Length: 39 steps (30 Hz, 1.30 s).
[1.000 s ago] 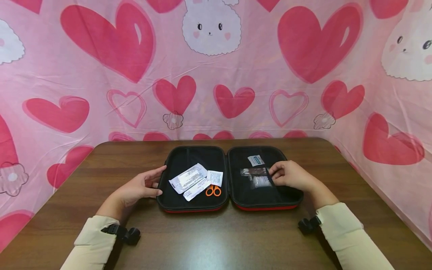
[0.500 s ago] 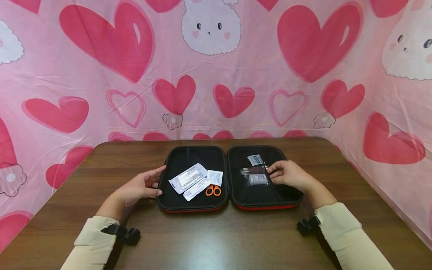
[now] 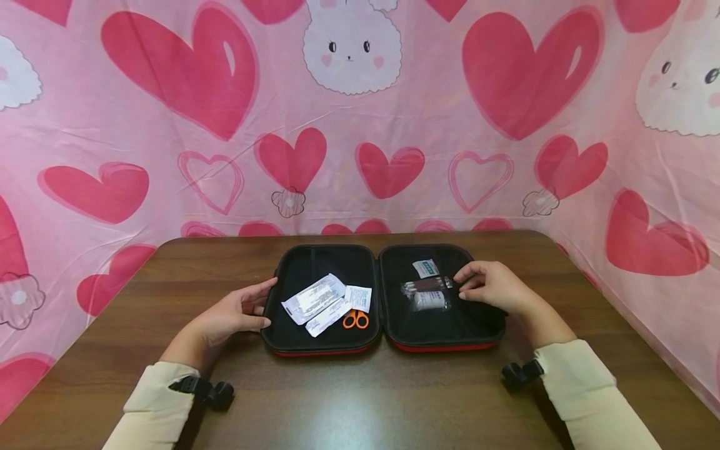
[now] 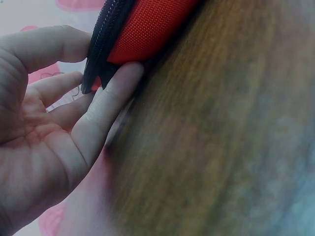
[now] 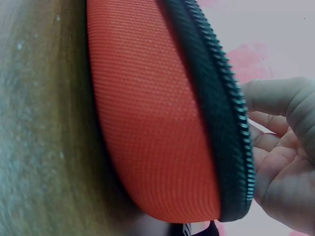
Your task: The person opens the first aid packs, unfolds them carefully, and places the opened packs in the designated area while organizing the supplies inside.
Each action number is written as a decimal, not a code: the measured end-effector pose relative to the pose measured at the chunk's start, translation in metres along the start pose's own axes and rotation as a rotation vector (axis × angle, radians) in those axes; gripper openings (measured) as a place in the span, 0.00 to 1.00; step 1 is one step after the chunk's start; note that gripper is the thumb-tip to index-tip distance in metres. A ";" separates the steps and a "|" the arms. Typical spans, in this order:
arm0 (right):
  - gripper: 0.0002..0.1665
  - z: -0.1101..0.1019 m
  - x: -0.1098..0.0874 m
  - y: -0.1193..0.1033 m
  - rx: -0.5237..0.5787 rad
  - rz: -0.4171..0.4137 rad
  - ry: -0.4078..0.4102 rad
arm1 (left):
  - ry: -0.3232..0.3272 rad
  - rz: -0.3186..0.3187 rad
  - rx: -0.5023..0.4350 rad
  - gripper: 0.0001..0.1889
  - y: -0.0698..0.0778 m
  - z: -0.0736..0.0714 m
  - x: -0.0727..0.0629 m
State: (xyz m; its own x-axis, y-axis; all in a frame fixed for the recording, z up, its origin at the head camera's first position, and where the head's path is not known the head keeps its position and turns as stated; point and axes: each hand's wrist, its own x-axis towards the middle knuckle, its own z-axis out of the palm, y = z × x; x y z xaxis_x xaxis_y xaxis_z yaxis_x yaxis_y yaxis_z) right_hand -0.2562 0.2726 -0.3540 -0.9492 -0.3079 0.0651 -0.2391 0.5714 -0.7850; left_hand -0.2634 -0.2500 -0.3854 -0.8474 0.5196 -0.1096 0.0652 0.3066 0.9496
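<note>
A zip case, black inside with a red shell (image 5: 152, 113), lies spread open on the table in the head view. My left hand (image 3: 233, 310) holds its left edge; in the left wrist view the index finger is on the zipper rim and the thumb against the red side. My right hand (image 3: 495, 287) hovers over the right half, thumb and index apart, nothing between them. Just left of its fingertips are a clear packet of cotton swabs (image 3: 423, 285) and a plastic-wrapped white roll (image 3: 429, 300). A small white-and-teal sachet (image 3: 425, 269) lies above them.
In the case's left half lie a large white packet (image 3: 315, 297), a narrower white packet (image 3: 328, 317), a small square sachet (image 3: 359, 298) and orange-handled scissors (image 3: 356, 319). The wooden table (image 3: 337, 400) meets a pink heart-patterned cloth (image 3: 444, 81) behind.
My right hand reached among the packets in the right half, and the wrapped roll shifted slightly left. Now the hand has drawn back up and right, off them. The left hand stays put.
</note>
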 end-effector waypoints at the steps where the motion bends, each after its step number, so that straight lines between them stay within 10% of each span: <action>1: 0.16 0.000 0.000 -0.001 0.001 -0.005 0.001 | -0.003 0.002 -0.003 0.47 0.000 0.000 0.000; 39: 0.17 0.042 0.061 -0.085 -0.224 -0.233 -0.235 | -0.010 -0.018 -0.027 0.47 0.001 0.001 0.002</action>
State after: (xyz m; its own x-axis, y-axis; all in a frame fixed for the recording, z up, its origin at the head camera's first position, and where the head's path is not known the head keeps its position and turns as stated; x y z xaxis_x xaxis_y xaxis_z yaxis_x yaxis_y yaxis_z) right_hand -0.2854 0.1733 -0.3088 -0.7977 -0.5998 0.0620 -0.5058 0.6096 -0.6104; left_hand -0.2647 -0.2475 -0.3846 -0.8429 0.5223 -0.1291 0.0361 0.2943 0.9550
